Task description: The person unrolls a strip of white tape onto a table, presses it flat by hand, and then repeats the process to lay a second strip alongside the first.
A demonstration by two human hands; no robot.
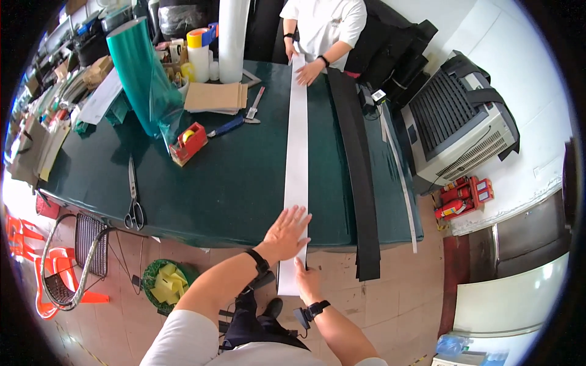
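Note:
A long white strip (297,146) runs down the dark green table from the far side to the near edge, where its end hangs over. My left hand (287,233) lies on top of it near that edge, palm down with fingers stretched out. Beside the overhanging end, my right hand (308,282) grips the strip by its right side, thumb on top and fingers mostly hidden beneath. Across the table, a person in a white shirt (326,18) has one hand at the strip's far end and the other (310,72) flat on it.
Black strips (360,177) lie to the right, overhanging the table (244,177). Scissors (133,195), a red tape dispenser (188,144), a utility knife (229,125), brown card sheets (213,97) and a green film roll (137,79) are on the left. A bin (151,271) stands below.

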